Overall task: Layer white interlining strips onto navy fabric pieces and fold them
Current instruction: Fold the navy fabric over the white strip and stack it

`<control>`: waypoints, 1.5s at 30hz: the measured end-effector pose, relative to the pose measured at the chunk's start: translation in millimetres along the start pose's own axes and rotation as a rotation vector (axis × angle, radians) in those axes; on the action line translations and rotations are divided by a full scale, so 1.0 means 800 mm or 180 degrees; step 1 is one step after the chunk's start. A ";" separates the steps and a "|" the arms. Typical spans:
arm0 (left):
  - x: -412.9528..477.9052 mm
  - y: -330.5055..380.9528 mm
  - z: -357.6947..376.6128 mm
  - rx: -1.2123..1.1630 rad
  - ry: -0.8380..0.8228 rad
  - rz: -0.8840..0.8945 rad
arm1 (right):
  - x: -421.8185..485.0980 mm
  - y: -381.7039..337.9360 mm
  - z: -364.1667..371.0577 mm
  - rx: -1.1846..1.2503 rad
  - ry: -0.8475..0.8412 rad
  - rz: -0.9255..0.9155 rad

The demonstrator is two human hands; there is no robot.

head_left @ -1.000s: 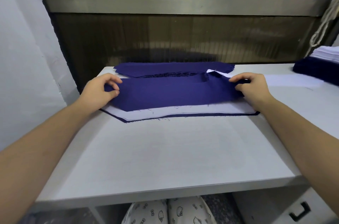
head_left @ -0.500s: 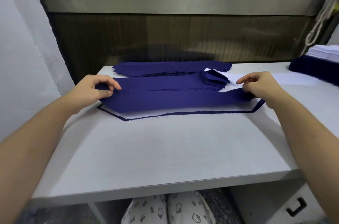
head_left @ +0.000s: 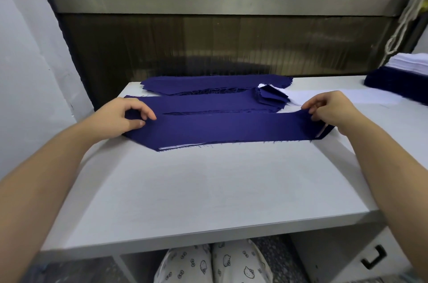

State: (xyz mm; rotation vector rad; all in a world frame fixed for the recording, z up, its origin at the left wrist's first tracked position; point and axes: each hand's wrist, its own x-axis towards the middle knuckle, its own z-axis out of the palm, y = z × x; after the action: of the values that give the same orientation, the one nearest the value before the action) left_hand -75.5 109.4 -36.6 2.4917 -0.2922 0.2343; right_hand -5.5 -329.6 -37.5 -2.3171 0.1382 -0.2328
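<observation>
A pale grey laminate table (head_left: 208, 190) fills the middle of the frame, set against a dark ribbed panel (head_left: 231, 44) with a dull metal band (head_left: 208, 2) above it. A plain grey wall (head_left: 27, 74) stands at the left. The long folded navy fabric piece (head_left: 231, 128) lies across the table's far half. The left hand (head_left: 122, 118) pinches its left end between thumb and curled fingers, and the right hand (head_left: 328, 109) pinches its right end, where a sliver of white interlining strip (head_left: 323, 131) peeks out. Behind it lie more navy strips (head_left: 203, 103) and a small folded navy bundle (head_left: 271, 96). At the right edge sits a stack of navy and white cloth (head_left: 398, 83), with a pale twisted cord (head_left: 403, 28) hanging above. A black drawer handle (head_left: 372, 259) shows at lower right.
</observation>
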 end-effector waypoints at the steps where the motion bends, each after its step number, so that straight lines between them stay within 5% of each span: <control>1: 0.000 0.001 0.000 -0.0002 -0.0003 0.0004 | 0.001 0.000 0.000 -0.0003 0.0026 -0.0003; 25: 0.003 0.005 0.006 0.0600 -0.0229 0.0154 | 0.006 0.005 0.003 -0.0671 0.0043 0.0304; 36: 0.009 0.001 0.007 0.0990 -0.0247 -0.0355 | 0.010 0.012 0.005 -0.1480 -0.0012 0.0580; 45: 0.012 0.010 0.016 0.1059 -0.0334 -0.0511 | 0.005 0.007 0.006 -0.1112 -0.0195 0.0381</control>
State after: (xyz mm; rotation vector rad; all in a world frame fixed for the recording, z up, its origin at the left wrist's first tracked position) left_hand -67.1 93.8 -39.9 2.8454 -0.0996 0.0911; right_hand -0.9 -330.7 -44.1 -2.6478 0.3070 -0.0810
